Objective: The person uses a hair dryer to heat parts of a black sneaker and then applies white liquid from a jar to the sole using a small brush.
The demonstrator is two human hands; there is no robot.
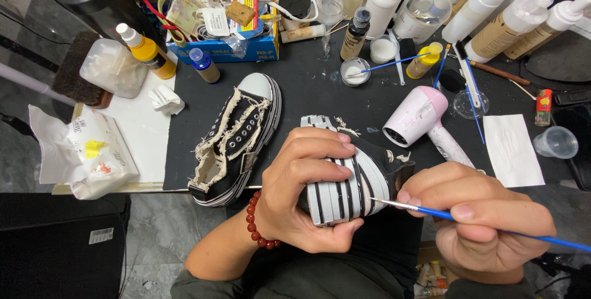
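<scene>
Left hand (305,191) fingers grip striped sneaker (345,176) (sole up); right hand (486,225) pinches paintbrush (431,211).

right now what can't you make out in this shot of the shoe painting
- Head view: most of the held sneaker is hidden under the left hand; only the striped sole side shows.
- The blue brush runs off the right edge, and the right hand covers its middle.
- Whether the brush tip touches the sole is too fine to tell.
- The contents of the blue box are jumbled and overlapping.
- The bottles along the back are cut off by the top edge.

Head view, steeply downward, close
</scene>
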